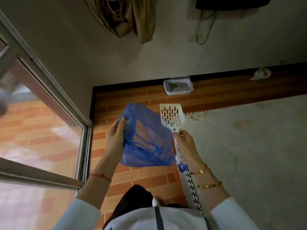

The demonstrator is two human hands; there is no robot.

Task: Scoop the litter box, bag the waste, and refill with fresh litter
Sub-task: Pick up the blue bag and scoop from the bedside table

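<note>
A blue plastic bag hangs spread between my two hands in the middle of the view. My left hand pinches its left edge. My right hand grips the handle of a white slotted litter scoop together with the bag's right edge; the scoop's head points up and away. Farther off, against the wall, a white litter box with grey litter sits on the brick-patterned floor.
A glass sliding door with a metal frame runs along the left. A pale rug with a patterned border covers the floor on the right. Cloth hangs on the wall above, and a crumpled bag lies by the baseboard.
</note>
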